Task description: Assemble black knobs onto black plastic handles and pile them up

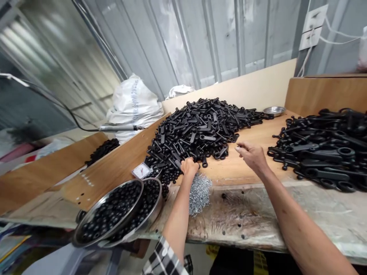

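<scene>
A big heap of small black plastic levers [200, 126] lies on the wooden bench [249, 168]. My left hand [189, 167] is closed at the near edge of this heap, its fingers curled round a black lever. Just below it sits a pile of small silver screws [199, 191]. My right hand [252, 154] hovers over bare wood right of the heap, fingers pinched together; what is between them is too small to make out.
Two stacked metal pans [114, 214] of black round pieces stand at the bench's near left edge. A second pile of larger black assembled parts [327, 149] fills the right. A small steel dish [273, 110] sits at the back. White sacks [134, 103] and a cabled tool [120, 128] are at left.
</scene>
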Demonstrator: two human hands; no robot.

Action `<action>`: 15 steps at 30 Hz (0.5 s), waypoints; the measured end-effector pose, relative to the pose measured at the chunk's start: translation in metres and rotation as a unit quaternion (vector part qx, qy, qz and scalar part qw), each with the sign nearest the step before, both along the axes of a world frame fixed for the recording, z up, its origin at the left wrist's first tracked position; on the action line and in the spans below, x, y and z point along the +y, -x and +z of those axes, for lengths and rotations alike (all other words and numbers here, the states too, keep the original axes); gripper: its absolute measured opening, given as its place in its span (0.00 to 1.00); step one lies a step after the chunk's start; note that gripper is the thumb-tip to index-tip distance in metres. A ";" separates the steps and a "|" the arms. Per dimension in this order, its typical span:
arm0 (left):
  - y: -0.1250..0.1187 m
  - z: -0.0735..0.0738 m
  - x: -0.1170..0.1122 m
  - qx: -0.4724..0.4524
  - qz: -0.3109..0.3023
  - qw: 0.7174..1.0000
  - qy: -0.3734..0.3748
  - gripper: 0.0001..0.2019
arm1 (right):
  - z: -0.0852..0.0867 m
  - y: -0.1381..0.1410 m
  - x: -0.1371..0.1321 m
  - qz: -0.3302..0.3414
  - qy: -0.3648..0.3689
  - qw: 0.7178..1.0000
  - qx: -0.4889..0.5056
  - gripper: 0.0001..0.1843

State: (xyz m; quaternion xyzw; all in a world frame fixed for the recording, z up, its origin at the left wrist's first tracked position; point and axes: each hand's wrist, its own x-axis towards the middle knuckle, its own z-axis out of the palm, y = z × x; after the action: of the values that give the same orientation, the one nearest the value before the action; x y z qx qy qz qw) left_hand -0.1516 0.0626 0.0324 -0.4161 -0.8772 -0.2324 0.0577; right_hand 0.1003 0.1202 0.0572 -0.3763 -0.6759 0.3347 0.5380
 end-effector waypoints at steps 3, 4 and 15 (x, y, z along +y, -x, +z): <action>0.000 -0.009 -0.001 0.032 0.009 0.999 0.037 0.16 | 0.004 0.014 -0.019 0.075 0.018 0.997 0.020 0.15; 0.001 -0.010 -0.002 0.040 0.008 0.998 0.046 0.17 | 0.005 0.020 -0.025 0.109 0.048 0.992 0.033 0.15; -0.006 0.011 -0.013 -0.013 -0.012 0.997 0.079 0.14 | 0.002 0.022 -0.044 0.309 0.246 0.915 0.085 0.20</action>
State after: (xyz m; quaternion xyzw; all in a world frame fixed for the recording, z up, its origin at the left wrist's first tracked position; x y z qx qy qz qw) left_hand -0.1452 0.0491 0.0433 -0.4269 -0.8884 -0.1686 0.0110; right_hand 0.0784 0.0761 0.0594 -0.2395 -0.6062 0.6709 0.3536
